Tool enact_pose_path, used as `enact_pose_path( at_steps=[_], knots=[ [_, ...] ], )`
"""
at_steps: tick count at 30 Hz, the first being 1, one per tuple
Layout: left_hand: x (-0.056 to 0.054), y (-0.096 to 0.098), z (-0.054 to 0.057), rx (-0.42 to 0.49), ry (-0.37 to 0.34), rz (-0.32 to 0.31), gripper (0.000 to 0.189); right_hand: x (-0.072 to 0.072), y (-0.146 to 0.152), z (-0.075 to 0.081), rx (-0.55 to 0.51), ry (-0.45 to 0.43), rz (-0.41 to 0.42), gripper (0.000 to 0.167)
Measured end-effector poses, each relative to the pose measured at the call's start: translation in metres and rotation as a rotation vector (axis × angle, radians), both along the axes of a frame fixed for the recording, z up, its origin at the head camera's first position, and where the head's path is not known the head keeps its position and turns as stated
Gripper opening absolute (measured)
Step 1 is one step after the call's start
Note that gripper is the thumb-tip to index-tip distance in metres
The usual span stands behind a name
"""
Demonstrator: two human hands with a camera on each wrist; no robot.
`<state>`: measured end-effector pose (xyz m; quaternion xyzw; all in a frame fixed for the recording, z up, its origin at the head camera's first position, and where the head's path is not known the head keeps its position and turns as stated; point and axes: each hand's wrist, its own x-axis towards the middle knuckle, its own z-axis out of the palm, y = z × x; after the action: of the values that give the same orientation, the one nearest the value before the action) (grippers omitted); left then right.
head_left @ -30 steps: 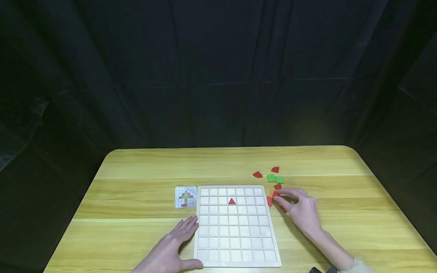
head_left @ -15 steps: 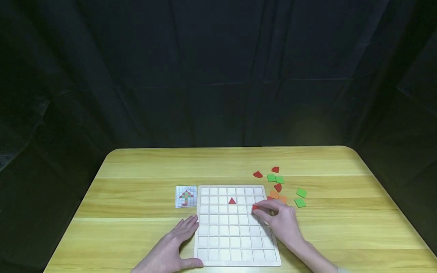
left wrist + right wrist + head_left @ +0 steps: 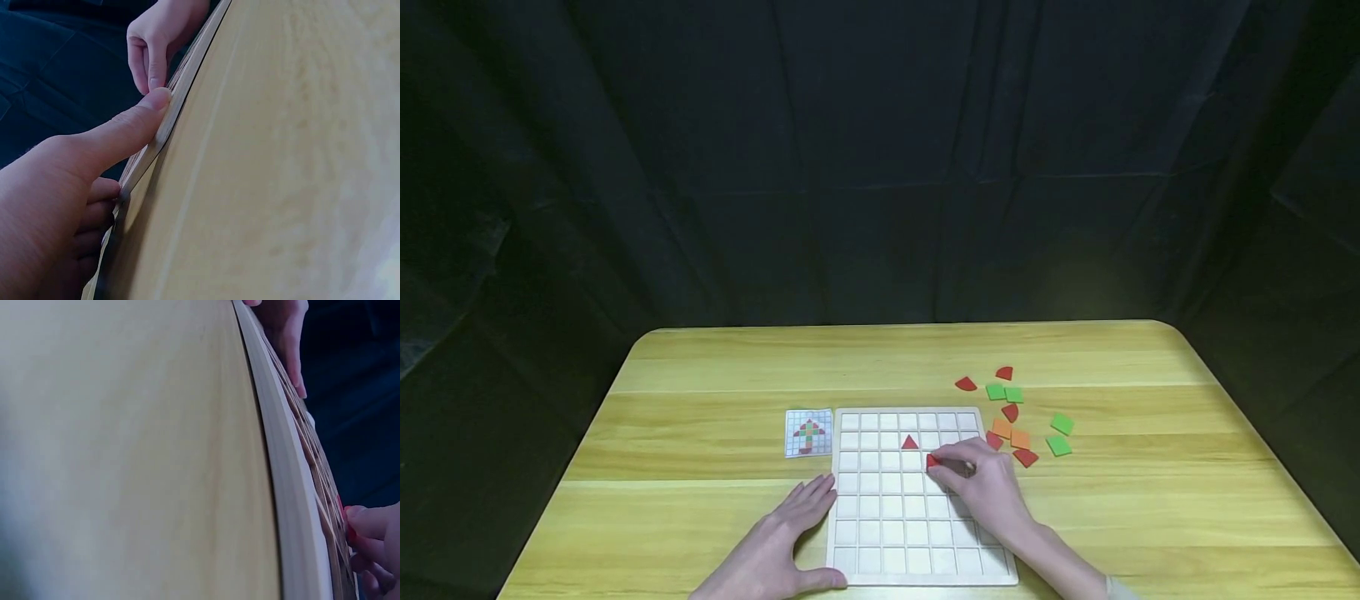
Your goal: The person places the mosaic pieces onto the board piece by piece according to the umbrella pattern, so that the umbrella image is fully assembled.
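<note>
A white board with a square grid (image 3: 891,506) lies on the table, one red triangle tile (image 3: 910,442) in its second row. My right hand (image 3: 988,487) pinches a small red tile (image 3: 932,462) between thumb and index finger, low over the third row, right of and below the triangle. The fingertips partly cover this tile's outline; the right wrist view shows red at the fingertips of the right hand (image 3: 378,540). Along the board's left side rests my left hand (image 3: 778,537), fingers extended, thumb at the lower left corner. In the left wrist view its thumb (image 3: 128,130) touches the board's edge.
A small printed card (image 3: 794,425) with a red, green and orange grid picture lies left of the board. To the right are scattered green squares (image 3: 1059,446), orange squares (image 3: 1020,438) and several red rounded-edge wedges (image 3: 1026,457). A dark curtain (image 3: 880,208) hangs behind the table.
My right hand has picked a red tile from the loose pieces at the right and carried it left over the board. The left hand and the triangle have stayed put.
</note>
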<state>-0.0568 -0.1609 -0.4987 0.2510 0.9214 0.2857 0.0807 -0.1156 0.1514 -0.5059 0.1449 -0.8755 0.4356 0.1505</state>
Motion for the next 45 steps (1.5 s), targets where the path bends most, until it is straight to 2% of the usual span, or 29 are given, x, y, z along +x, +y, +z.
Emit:
enact_pose_path(
  at_steps=[4,14,29,39,45],
  knots=[
    [0.0,0.001,0.001,-0.002,0.001,0.001,0.103,-0.003,0.0,-0.005,0.033,0.102,0.026,0.02],
    [0.001,0.001,0.0,-0.004,0.006,0.001,0.102,-0.004,-0.002,-0.011,0.063,0.234,0.035,0.029],
    [0.001,0.001,0.001,-0.002,-0.014,0.004,0.102,-0.002,-0.003,-0.01,0.054,0.165,0.032,0.025],
    [0.001,0.001,0.001,-0.011,-0.012,0.004,0.103,-0.003,-0.004,-0.013,0.038,0.186,0.033,0.029],
    [0.001,0.001,0.001,-0.012,-0.016,0.006,0.103,0.0,0.004,-0.013,-0.012,0.129,0.057,0.029]
  ],
)
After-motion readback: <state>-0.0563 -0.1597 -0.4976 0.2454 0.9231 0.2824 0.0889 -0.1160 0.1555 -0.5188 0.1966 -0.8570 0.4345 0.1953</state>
